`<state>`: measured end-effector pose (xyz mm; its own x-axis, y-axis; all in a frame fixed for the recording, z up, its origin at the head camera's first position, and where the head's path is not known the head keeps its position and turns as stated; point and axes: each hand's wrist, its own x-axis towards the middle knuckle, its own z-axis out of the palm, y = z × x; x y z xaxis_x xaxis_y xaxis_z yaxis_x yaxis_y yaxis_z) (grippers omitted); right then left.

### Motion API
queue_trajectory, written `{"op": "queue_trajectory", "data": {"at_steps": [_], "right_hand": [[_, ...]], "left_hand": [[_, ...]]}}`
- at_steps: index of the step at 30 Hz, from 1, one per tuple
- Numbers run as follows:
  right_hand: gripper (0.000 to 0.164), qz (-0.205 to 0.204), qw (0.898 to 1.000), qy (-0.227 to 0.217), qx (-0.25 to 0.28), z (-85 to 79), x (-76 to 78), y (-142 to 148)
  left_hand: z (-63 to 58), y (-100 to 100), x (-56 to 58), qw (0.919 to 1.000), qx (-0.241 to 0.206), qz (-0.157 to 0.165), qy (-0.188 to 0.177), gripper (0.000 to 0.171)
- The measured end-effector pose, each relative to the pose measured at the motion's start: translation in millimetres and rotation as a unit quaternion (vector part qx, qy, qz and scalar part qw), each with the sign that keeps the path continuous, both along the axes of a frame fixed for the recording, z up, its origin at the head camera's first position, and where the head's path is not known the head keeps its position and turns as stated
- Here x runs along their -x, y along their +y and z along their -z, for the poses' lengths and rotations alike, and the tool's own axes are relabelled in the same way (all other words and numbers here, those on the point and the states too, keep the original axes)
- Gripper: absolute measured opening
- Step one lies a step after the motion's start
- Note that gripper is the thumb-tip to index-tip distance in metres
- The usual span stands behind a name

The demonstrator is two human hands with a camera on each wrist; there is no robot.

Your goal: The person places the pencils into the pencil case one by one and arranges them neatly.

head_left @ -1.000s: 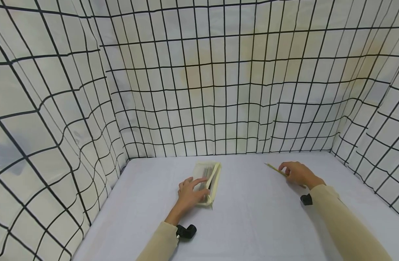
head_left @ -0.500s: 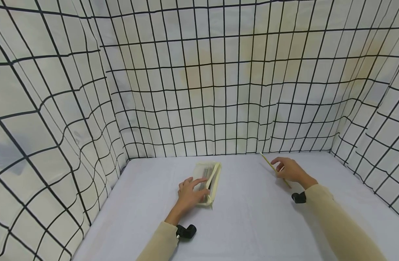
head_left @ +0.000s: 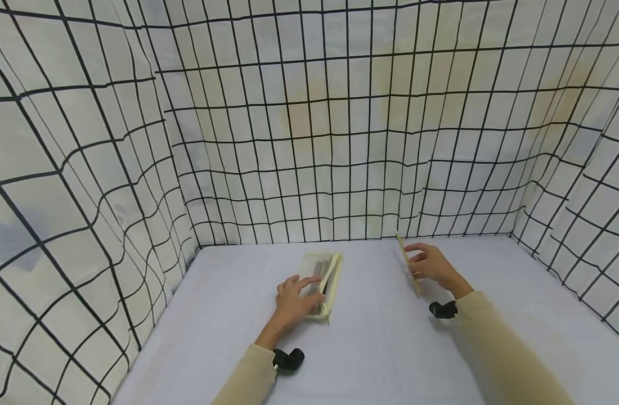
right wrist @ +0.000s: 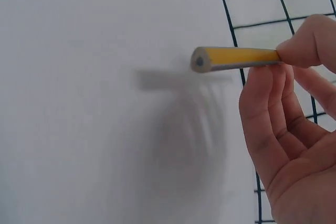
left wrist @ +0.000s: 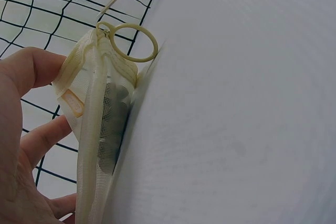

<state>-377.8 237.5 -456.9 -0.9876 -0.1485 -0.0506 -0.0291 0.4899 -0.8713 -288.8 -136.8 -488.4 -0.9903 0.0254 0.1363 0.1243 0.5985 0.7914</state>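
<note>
A pale yellow mesh zip pencil case point(head_left: 337, 275) lies on the white table, its zip partly parted, several thin grey sticks showing through the mesh. My left hand point(head_left: 291, 304) grips its near part, thumb and fingers spread across the zip edges. In the left wrist view, a round ring pull point(left wrist: 156, 48) hangs at the end of the case point(left wrist: 89, 129). To the right, my right hand point(head_left: 435, 270) pinches a yellow pencil point(head_left: 403, 252) between thumb and fingertips, raised over the table. The right wrist view shows the pencil's flat, unsharpened end point(right wrist: 200, 60) and its shadow below.
Black netting point(head_left: 350, 135) over white sheeting rises at the table's back and both sides. A white cloth surface point(head_left: 380, 337) spreads between and around the hands. Small black cameras sit on the left wrist point(head_left: 289, 360) and right wrist point(head_left: 443, 310).
My right hand has moved left with the pencil, which has come up off the table and turned steeper. The left hand and the pencil case have stayed in place.
</note>
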Motion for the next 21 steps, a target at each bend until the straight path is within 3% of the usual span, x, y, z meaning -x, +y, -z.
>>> {"op": "queue_trajectory", "data": {"at_steps": [10,21], "right_hand": [[0.054,0.045,0.996,-0.027,0.073,7.2,-4.1,-41],[0.05,0.086,0.989,-0.063,0.103,10.4,-11.1,-90]], "left_hand": [[0.1,0,0.4,1.0,-0.001,-0.001,-0.005,0.05],[-0.4,1,1.5,0.9999,-0.005,0.001,-0.01,0.05]]}}
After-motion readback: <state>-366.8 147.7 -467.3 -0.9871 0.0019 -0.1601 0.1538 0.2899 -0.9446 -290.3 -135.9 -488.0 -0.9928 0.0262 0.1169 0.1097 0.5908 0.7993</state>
